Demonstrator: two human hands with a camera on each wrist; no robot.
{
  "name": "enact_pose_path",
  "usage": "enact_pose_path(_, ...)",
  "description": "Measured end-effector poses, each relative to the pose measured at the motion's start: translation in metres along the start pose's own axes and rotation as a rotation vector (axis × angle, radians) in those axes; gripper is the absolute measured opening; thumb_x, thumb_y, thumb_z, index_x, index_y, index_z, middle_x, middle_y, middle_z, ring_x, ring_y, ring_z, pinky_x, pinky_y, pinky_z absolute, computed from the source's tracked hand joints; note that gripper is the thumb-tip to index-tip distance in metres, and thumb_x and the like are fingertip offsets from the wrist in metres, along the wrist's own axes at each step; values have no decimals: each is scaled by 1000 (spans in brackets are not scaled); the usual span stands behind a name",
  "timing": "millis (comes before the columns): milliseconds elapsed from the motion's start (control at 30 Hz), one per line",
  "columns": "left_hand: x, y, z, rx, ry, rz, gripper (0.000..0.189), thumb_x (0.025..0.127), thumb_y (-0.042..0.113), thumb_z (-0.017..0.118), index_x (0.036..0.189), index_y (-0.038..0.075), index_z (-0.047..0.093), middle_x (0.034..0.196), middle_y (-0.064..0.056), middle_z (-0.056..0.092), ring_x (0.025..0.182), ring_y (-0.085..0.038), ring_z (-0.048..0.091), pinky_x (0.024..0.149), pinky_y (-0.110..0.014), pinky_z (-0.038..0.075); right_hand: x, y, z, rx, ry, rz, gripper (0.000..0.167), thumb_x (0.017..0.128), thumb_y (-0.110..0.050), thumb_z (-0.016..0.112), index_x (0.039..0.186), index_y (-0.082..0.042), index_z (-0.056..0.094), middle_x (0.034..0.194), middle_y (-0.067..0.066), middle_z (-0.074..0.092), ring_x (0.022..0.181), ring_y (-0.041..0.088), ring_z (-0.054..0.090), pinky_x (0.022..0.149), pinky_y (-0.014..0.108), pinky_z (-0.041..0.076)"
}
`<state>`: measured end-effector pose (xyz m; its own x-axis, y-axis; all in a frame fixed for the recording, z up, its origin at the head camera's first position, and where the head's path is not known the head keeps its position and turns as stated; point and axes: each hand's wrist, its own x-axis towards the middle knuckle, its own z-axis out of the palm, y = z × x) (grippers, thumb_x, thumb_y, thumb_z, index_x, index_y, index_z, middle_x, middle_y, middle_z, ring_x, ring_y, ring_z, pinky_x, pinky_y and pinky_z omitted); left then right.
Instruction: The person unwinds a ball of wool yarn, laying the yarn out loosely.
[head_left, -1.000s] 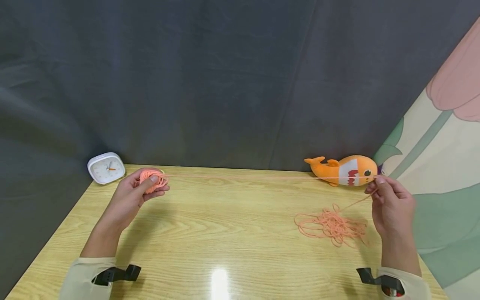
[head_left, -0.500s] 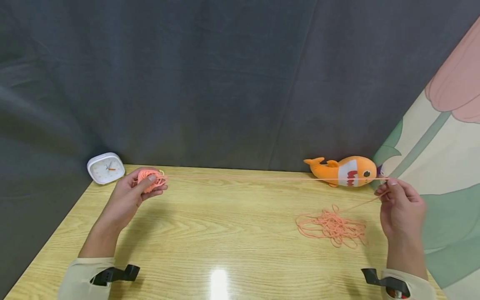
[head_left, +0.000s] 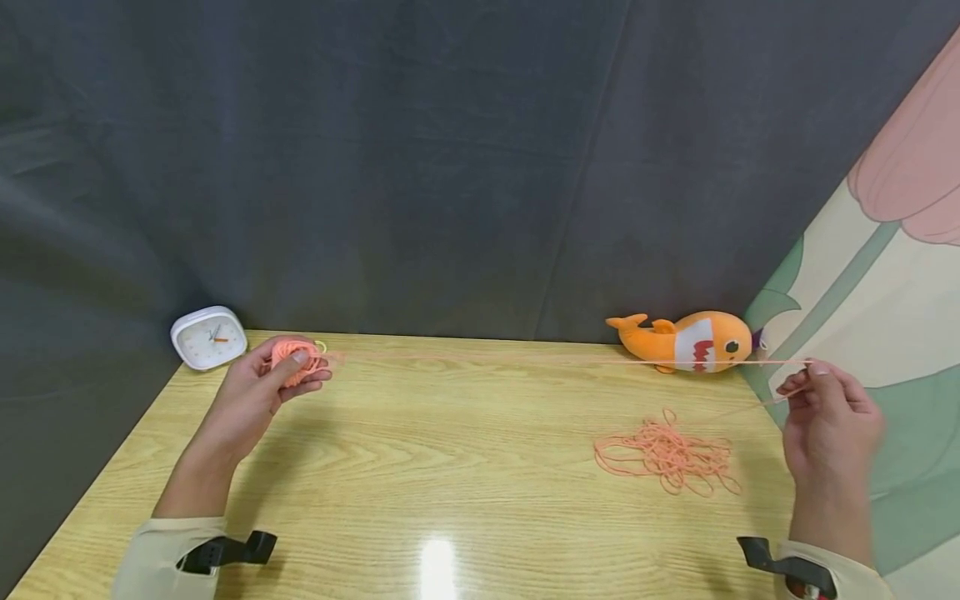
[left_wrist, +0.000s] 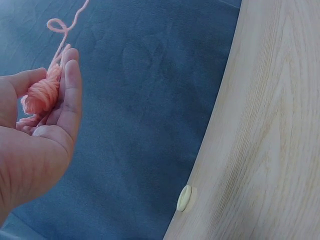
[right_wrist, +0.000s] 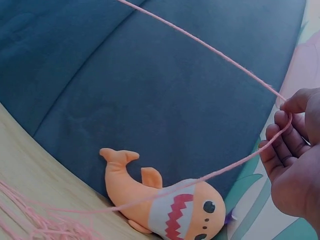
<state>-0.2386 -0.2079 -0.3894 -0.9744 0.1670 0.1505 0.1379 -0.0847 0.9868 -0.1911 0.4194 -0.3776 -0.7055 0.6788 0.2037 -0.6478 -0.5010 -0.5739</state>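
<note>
My left hand (head_left: 247, 392) grips a small wound bundle of salmon-pink yarn (head_left: 294, 363), the thumb laid across it. In the left wrist view the yarn bundle (left_wrist: 42, 95) sits between thumb and fingers, and a small loop (left_wrist: 57, 25) shows in the strand leaving it. Far to the right, my right hand (head_left: 834, 425) pinches the strand between thumb and forefinger. The strand (right_wrist: 210, 47) stretches between the hands above the table. From the right fingers it runs down to a loose tangle of yarn (head_left: 675, 454) on the tabletop.
An orange shark plush (head_left: 693, 342) lies at the back right, with a purple thing (head_left: 757, 339) partly hidden behind it. A white clock (head_left: 210, 337) stands at the back left. A pale yellow ring (left_wrist: 184, 198) is by the wooden table's (head_left: 450, 433) back edge. Dark cloth (head_left: 450, 167) hangs behind.
My right hand has moved to the right, still pinching the strand, which now spans a longer distance. The left hand has shifted slightly left with the yarn bundle.
</note>
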Motion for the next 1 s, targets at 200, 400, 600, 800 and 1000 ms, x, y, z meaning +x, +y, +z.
enact_pose_path(200, -1, 0, -1, -13, 10, 5, 28, 104, 19, 62, 125, 2, 54, 103, 6, 78, 94, -7, 78, 86, -21, 61, 4, -6, -5, 54, 28, -29, 6, 93, 17, 62, 92, 21, 65, 67, 23, 66, 56, 29, 61, 54, 33, 58)
enact_pose_path(400, -1, 2, -2, -22, 19, 20, 22, 104, 18, 62, 122, 6, 57, 105, 5, 78, 95, -8, 77, 86, -20, 61, 6, -9, -9, 30, 45, -55, 6, 93, 15, 64, 93, 21, 64, 67, 21, 65, 57, 28, 61, 54, 32, 57)
enact_pose_path(600, -3, 2, -5, -21, 33, 19, 22, 104, 19, 63, 122, 7, 58, 106, 6, 77, 95, -7, 77, 86, -20, 61, 9, -14, -12, 78, 95, -98, 5, 92, 18, 63, 92, 22, 61, 66, 22, 63, 54, 28, 60, 51, 32, 56)
enact_pose_path(800, -3, 2, -6, -50, 26, 19, 20, 104, 17, 63, 121, 9, 59, 106, 4, 77, 95, -8, 78, 86, -20, 61, 9, -15, -13, 82, 122, -112, 6, 90, 19, 64, 90, 23, 60, 66, 23, 63, 52, 29, 60, 50, 32, 56)
enact_pose_path(1000, -2, 2, -4, -48, 22, 14, 22, 104, 18, 63, 122, 7, 57, 105, 5, 78, 94, -8, 78, 86, -20, 61, 7, -14, -13, 21, 66, -46, 7, 92, 15, 65, 94, 22, 63, 73, 24, 68, 60, 31, 66, 58, 33, 62)
